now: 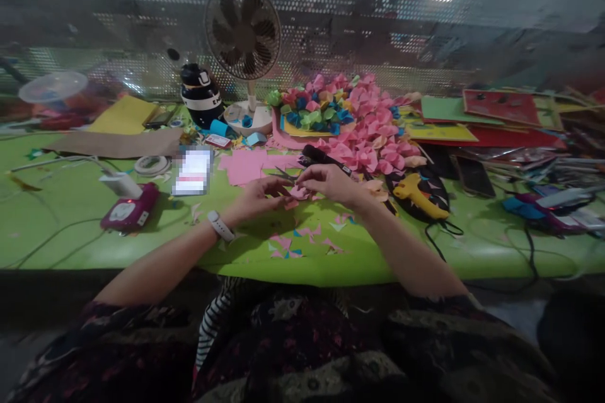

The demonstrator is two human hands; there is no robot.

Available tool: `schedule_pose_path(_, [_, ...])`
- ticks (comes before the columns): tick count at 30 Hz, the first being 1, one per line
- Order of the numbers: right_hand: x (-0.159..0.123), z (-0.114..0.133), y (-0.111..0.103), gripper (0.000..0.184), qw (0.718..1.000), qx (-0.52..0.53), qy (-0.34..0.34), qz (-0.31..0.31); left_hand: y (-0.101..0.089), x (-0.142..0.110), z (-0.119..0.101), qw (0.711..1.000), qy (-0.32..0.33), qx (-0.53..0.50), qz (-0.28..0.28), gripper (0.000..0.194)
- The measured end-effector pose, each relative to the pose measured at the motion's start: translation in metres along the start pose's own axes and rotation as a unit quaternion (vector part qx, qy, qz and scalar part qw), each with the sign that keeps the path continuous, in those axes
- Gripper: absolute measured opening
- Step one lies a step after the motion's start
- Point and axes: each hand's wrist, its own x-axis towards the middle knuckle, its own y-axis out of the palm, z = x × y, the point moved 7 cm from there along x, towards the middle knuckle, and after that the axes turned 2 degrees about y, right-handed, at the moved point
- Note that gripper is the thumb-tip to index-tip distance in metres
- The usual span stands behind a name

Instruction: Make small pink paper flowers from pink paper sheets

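My left hand (265,196) hovers low over the green table, thumb and fingers apart, its fingertips beside a small pink paper piece (300,192). Facing it, my right hand (333,184) is closed in a pinch on that pink paper. Just behind the fingertips lie the dark blades of scissors (282,173), partly hidden. A thick black marker (319,155) rests behind my right hand. Flat pink paper squares (243,167) lie beyond my left hand. Pink, blue and white paper scraps (309,234) are scattered in front of both hands.
A heap of folded pink paper flowers (373,119) spreads behind, beside a pink tray (283,137). A yellow glue gun (420,197) lies right. A fan (244,38), black bottle (201,97), phone (193,170) and purple power socket (130,209) stand or lie left, with cables.
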Motion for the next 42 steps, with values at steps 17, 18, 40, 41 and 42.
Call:
schedule_pose_path(17, [0.0, -0.012, -0.009, 0.017, 0.935, -0.307, -0.172, 0.032, -0.058, 0.009, 0.011, 0.886, -0.129, -0.369, -0.251, 0.054])
schedule_pose_path(18, [0.0, -0.008, -0.014, 0.015, 0.941, -0.281, -0.187, -0.008, -0.056, 0.009, 0.01, 0.89, -0.13, -0.362, -0.246, 0.052])
schedule_pose_path(40, [-0.006, 0.007, 0.017, 0.017, 0.953, -0.051, -0.275, -0.117, -0.007, 0.007, 0.004, 0.983, -0.002, -0.184, -0.029, 0.043])
schedule_pose_path(41, [-0.004, 0.006, 0.018, 0.022, 0.959, -0.033, -0.256, -0.118, -0.007, 0.007, 0.003, 0.984, 0.005, -0.177, -0.028, 0.043])
schedule_pose_path(42, [-0.003, 0.004, 0.019, 0.027, 0.965, -0.011, -0.234, -0.115, -0.007, 0.006, 0.001, 0.985, 0.013, -0.173, -0.026, 0.043])
